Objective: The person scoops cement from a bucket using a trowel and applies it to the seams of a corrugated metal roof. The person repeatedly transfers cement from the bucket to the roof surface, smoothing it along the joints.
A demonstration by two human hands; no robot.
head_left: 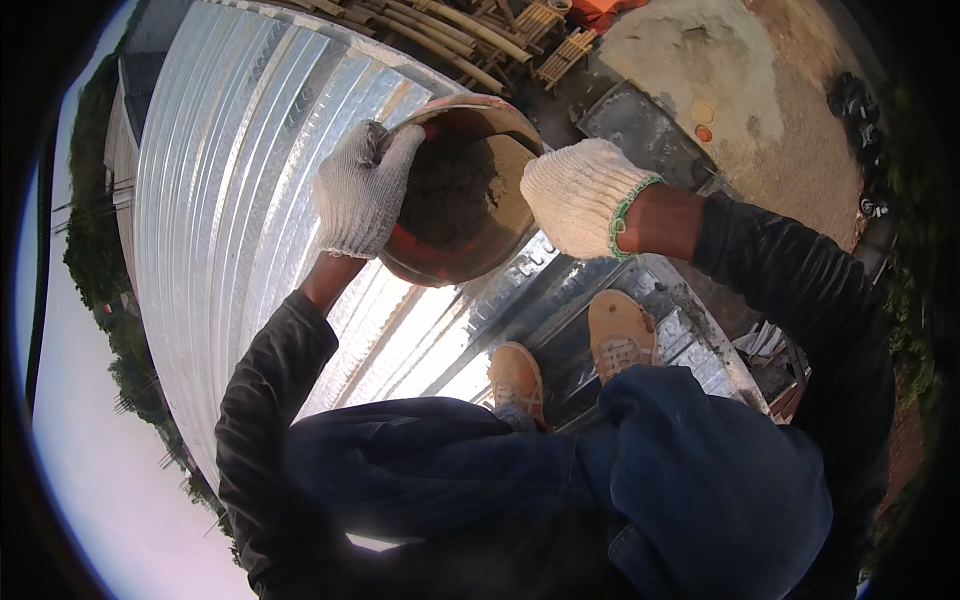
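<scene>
Between my hands is a round, red-rimmed bucket with wet grey mortar in it. Its mouth is tipped so that the mortar shows, and dried grey-brown residue coats the inner wall. My left hand, in a white knitted glove, grips the left rim with the thumb over the edge. On the right rim my right hand, in a white glove with a green cuff, is closed; its fingertips are hidden behind the glove's back.
Ribbed metal decking spreads to the left and under my tan shoes. Past its right edge, the ground lies lower, with a dark flat sheet and a sand pile. Bamboo poles lie beyond the far edge.
</scene>
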